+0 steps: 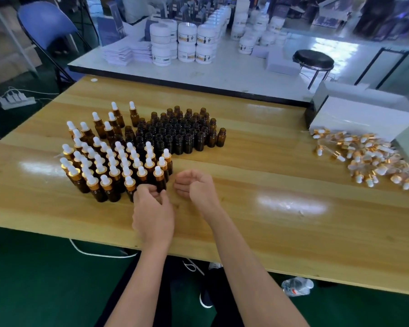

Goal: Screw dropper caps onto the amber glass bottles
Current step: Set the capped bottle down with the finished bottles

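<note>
Left hand [152, 213]: nearest the camera, at the front right corner of the finished block; its fingers curl round the foot of the front capped bottle [159, 179], which stands upright on the wooden table [257, 185].
Right hand [195, 186]: just beside the left hand and apart from it, palm turned inward, fingers loosely curled, holding nothing that shows.
Capped bottles [104, 166]: a tight block at the left of the table, each with a gold collar and white bulb, all upright.
Open amber bottles [180, 135]: a second tight block behind and to the right of the capped ones, necks bare, touching the finished block at its back edge.
Dropper caps [366, 159]: a loose heap lying on their sides at the far right of the table, well apart from both hands.
Done: by the look of it, somewhat under half of the bottles wear caps.
Left to do: the whole open block, and the heap appears ample for it; the next cap means a long reach right.
Bottle contents: cannot tell, the glass is too dark.
White jars [187, 51]: stacked on the table behind, lids on, contents hidden.
White carton [364, 114]: behind the heap, with the caps spread from its foot; its inside does not show.
</note>
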